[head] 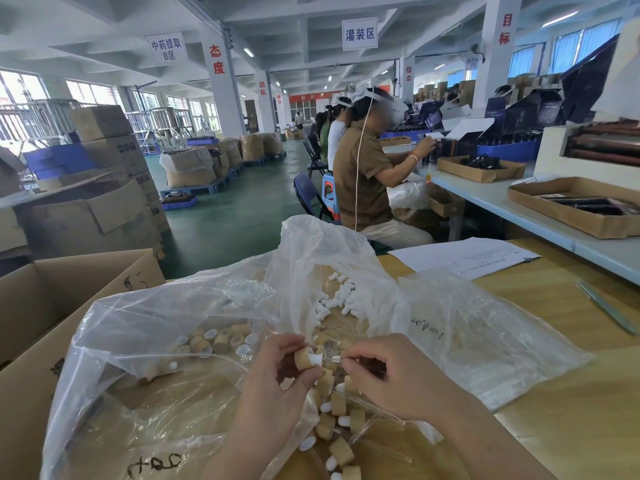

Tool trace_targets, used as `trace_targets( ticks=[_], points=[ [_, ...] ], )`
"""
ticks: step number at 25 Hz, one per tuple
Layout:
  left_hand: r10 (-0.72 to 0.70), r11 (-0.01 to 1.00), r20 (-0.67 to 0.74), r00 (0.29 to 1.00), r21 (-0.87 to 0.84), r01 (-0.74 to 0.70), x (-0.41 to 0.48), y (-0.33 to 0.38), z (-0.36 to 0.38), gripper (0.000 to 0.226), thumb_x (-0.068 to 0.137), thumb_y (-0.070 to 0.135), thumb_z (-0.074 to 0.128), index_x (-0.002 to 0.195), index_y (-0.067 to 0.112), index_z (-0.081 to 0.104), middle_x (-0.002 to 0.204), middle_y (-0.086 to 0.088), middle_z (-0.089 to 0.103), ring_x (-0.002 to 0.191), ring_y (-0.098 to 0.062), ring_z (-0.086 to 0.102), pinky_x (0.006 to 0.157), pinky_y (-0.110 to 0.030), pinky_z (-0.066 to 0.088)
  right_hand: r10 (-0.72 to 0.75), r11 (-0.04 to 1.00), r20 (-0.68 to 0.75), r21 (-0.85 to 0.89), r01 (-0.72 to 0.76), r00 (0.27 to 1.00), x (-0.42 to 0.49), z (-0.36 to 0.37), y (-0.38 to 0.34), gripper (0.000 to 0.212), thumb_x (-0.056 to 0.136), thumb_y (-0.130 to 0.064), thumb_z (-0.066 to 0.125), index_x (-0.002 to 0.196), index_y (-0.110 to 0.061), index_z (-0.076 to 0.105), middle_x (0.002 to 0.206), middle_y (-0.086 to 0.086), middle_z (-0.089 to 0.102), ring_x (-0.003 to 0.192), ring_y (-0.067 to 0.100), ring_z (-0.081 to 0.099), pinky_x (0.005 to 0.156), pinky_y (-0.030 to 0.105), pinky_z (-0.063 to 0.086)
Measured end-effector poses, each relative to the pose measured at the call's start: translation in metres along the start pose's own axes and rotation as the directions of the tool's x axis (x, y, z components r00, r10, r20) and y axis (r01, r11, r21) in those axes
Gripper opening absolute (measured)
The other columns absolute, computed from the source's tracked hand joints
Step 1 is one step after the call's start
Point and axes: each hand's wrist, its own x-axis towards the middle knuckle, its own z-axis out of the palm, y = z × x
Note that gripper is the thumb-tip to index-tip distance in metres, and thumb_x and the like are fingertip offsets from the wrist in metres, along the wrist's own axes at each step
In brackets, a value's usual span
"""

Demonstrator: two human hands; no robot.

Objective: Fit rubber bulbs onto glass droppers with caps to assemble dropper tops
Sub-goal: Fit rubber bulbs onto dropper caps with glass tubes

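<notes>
Two grips meet over a yellow wooden worktop (554, 393), seen by me through the head camera. An open cardboard box (52, 306) stands at the worktop's left side. A large clear plastic bag (156, 341) lies partly over the box and across the surface, with loose caps (221, 341) of bamboo colour showing through its film. A second clear bag (485, 341) lies to the right. Between the two, a heap of white rubber bulbs (334, 299) sits among folds of plastic.

A printed sheet of paper (464, 258) lies at the far edge, and a slim green pen-like tool (606, 308) sits well apart on the right. Nearest me, assembled dropper tops (325, 426), caps with white bulbs and glass tubes, lie piled beneath the wrists.

The left grip (277, 372) has fingers and thumb curled around one bamboo-coloured cap (304, 359), its white neck turned to the right. The right grip (391, 379) pinches a short glass dropper (334, 358) between thumb and forefinger, with its end right at that white neck. Whether it is seated there I cannot tell.
</notes>
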Motion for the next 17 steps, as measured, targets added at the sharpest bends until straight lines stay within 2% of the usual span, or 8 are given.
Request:
trace_targets(
  ticks=[3,5,8,11,13,17],
  points=[
    [0.035,0.999,0.040,0.999,0.017,-0.036,-0.001,0.002,0.002,0.042,0.073,0.002,0.078,0.087,0.040,0.067,0.089,0.012,0.070,0.079,-0.007,0.067,0.070,-0.012,0.050,-0.023,1.000,0.020,-0.014,0.023,1.000,0.000,0.000,0.001,0.028,0.087,-0.046,0.044,0.073,-0.027,0.059,0.062,-0.007,0.054,0.057,0.016,0.048,0.054,0.028,0.039],
    [0.083,0.996,0.045,0.995,0.035,-0.085,-0.001,0.005,0.003,0.043,0.072,0.000,0.078,0.085,0.040,0.069,0.092,0.014,0.067,0.079,-0.008,0.066,0.068,-0.012,0.049,-0.042,0.998,0.029,-0.039,0.043,0.999,0.000,0.001,0.002,0.029,0.089,-0.041,0.045,0.072,-0.021,0.057,0.061,-0.005,0.050,0.058,0.017,0.045,0.053,0.027,0.036],
    [0.099,0.994,0.040,0.994,0.052,-0.101,-0.001,0.008,0.000,0.047,0.071,0.003,0.078,0.087,0.047,0.068,0.097,0.014,0.063,0.080,-0.007,0.065,0.068,-0.011,0.049,-0.052,0.997,0.040,-0.061,0.054,0.998,0.001,0.001,0.003,0.025,0.091,-0.039,0.048,0.075,-0.022,0.057,0.065,-0.006,0.052,0.060,0.015,0.047,0.054,0.023,0.035],
    [0.113,0.990,0.067,0.991,0.077,-0.118,-0.002,0.009,0.001,0.038,0.069,0.007,0.080,0.080,0.043,0.070,0.091,0.016,0.062,0.078,-0.001,0.062,0.066,-0.007,0.046,-0.075,0.988,0.082,-0.126,0.086,0.994,0.003,0.002,0.003,0.023,0.093,-0.040,0.048,0.083,-0.024,0.062,0.071,-0.007,0.055,0.067,0.009,0.049,0.058,0.019,0.036],
    [0.117,0.986,0.093,0.989,0.110,-0.127,-0.003,0.010,0.003,0.037,0.069,0.010,0.081,0.082,0.042,0.068,0.089,0.017,0.061,0.079,0.001,0.061,0.066,-0.006,0.045,-0.080,0.977,0.090,-0.191,0.096,0.993,0.003,0.002,0.004,0.025,0.094,-0.042,0.047,0.090,-0.023,0.064,0.077,-0.006,0.058,0.072,0.006,0.049,0.060,0.018,0.037],
    [0.130,0.982,0.107,0.986,0.123,-0.143,-0.003,0.010,0.003,0.047,0.070,0.008,0.080,0.082,0.051,0.068,0.093,0.019,0.063,0.084,0.000,0.062,0.067,-0.006,0.046,-0.079,0.957,0.095,-0.271,0.103,0.992,0.003,0.003,0.002,0.021,0.096,-0.039,0.046,0.085,-0.025,0.056,0.071,-0.010,0.049,0.070,0.005,0.046,0.060,0.022,0.037]
  ],
)
